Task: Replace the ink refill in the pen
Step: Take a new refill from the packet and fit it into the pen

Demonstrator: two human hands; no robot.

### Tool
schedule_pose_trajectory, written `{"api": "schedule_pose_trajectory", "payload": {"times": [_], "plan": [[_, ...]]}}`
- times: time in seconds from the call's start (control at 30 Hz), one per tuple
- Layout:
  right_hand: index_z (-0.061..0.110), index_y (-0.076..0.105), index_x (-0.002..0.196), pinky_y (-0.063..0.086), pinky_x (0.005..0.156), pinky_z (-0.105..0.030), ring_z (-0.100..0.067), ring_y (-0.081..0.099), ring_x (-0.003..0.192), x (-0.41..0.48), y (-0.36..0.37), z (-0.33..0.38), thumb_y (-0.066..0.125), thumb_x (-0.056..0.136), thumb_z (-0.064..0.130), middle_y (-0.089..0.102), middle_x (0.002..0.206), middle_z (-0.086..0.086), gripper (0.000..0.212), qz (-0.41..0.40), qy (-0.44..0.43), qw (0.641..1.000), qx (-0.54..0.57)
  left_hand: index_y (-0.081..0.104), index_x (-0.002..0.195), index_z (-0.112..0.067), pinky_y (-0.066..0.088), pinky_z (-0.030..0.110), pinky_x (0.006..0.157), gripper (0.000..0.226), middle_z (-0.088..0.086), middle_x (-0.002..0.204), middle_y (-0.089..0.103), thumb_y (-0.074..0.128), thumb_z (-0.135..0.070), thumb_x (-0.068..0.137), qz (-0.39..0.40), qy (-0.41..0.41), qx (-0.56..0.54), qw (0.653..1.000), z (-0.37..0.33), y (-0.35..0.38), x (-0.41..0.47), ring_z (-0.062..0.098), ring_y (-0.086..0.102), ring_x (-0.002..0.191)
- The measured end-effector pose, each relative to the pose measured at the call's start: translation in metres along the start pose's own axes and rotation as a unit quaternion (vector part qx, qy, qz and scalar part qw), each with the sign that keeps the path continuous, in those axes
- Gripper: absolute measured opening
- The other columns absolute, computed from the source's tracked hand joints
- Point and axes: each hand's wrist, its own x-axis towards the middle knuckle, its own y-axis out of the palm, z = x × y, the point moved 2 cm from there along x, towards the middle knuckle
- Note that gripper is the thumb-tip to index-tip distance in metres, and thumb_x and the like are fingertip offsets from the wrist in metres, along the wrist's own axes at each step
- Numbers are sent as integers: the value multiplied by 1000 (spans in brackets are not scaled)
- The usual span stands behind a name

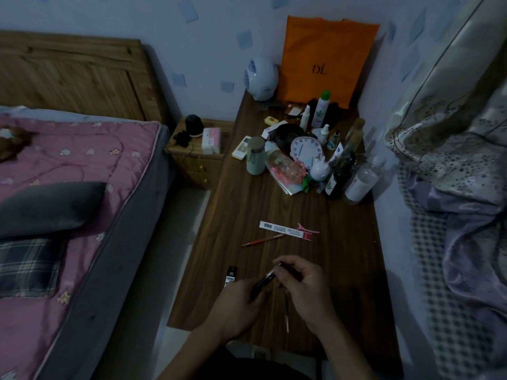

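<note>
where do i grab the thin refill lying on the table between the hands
Pinch the refill by its nearer half from above, thumb and finger on its left and right sides. It is a thin rod lying flat on the table, pointing toward the person; its far end is hidden behind the right hand, which holds the black pen with the left hand.

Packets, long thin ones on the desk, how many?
2: a white packet beside the pink clip, a black packet by the left hand. More may hide among the bottles.
</note>
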Motion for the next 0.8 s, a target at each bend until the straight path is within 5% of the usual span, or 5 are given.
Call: {"api": "schedule_pose_trajectory", "payload": {"times": [0.13,0.3,0.4,0.53,0.8], "plan": [[37,73,100,54,68,-14,-3,71,85,4,5,-5,69,92,18,74,92,14,21,18,8,998,-65,59,76,-22,27,20,53,22,9,77,69,51,-30,96,21,-9,-8,1000,6,0,-1,18,61,78],[40,67,112,50,64,-6,3,70,74,1,13,-10,66,94,23,72,78,17,24,-8,-6,995,-97,52,59,-37,35,16,51,38,-3,57,52,49,-35,97,35,-25,-26,999,11,3,2,7,56,86],[43,68,106,50,62,-7,-1,71,71,0,12,-15,67,94,20,73,79,24,25,-5,0,996,-88,51,62,-38,37,7,52,34,-11,57,54,48,-37,96,46,-23,-27,998,13,8,0,-6,59,68],[42,72,99,55,64,-17,-7,72,76,6,10,-24,66,94,22,74,91,18,21,-14,44,998,-35,52,63,-28,31,14,47,32,-12,50,54,55,-35,94,35,-41,-39,998,14,13,10,-9,52,50],[33,73,106,54,63,-12,12,66,86,18,3,-48,68,93,21,72,94,19,18,-91,126,988,0,63,82,-36,39,9,57,15,-21,66,60,55,-33,94,-1,-9,-50,999,20,18,18,-10,59,67]]}}
